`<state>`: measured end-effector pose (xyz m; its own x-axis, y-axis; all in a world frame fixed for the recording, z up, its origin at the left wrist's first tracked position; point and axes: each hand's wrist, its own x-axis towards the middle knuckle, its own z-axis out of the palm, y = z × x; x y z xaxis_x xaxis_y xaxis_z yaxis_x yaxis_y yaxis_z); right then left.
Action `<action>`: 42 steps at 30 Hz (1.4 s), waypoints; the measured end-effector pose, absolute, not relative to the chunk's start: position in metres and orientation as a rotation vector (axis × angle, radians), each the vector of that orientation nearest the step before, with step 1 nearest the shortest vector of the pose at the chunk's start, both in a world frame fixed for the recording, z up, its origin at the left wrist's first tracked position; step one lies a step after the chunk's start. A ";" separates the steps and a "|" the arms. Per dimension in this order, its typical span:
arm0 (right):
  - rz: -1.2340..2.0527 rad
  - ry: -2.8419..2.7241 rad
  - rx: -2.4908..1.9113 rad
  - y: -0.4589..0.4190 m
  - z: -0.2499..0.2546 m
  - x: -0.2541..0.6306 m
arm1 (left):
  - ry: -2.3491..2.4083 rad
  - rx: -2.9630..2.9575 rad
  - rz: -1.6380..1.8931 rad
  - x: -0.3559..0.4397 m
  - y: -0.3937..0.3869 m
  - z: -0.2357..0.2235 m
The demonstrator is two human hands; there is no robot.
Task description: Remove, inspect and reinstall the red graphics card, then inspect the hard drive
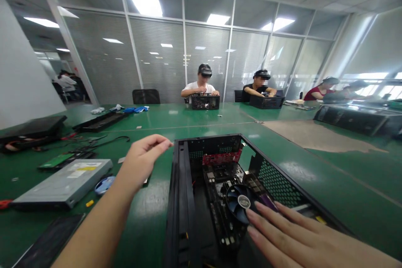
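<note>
A black computer case (178, 184) lies on its side in front of me, its inside facing up. Within it sit a motherboard (216, 176), a red circuit card (220, 158) and a round cooling fan (240, 201) with a silver hub. My left hand (143, 161) is just left of the case's far corner, thumb and forefinger pinched; whatever they hold is too small to make out. Stretched flat, my right hand (292, 230) reaches over the case's right side, with its fingertips at the fan's edge. The fingers hide part of the board.
Left on the green table (153, 217) lie a silver optical drive (69, 180), a blue round part (105, 185), a green circuit board (55, 160), cables and black panels. Brown cardboard (314, 132) lies to the right. Across the table, people work at other cases (205, 101).
</note>
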<state>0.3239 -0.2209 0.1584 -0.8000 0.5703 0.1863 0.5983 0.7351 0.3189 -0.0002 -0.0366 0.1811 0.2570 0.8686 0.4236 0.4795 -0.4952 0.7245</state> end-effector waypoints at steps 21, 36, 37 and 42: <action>-0.269 -2.247 -1.851 0.154 0.154 0.249 | 2.585 2.025 0.367 -0.072 0.060 0.023; -0.169 -2.157 -1.509 0.040 0.080 0.256 | 2.142 1.634 1.044 -0.075 0.065 0.034; -0.035 -2.165 -1.473 0.023 0.072 0.261 | 2.060 1.606 1.108 -0.071 0.062 0.038; 0.860 -1.866 -1.381 -0.040 0.047 0.273 | 1.550 1.590 1.194 -0.026 0.029 0.062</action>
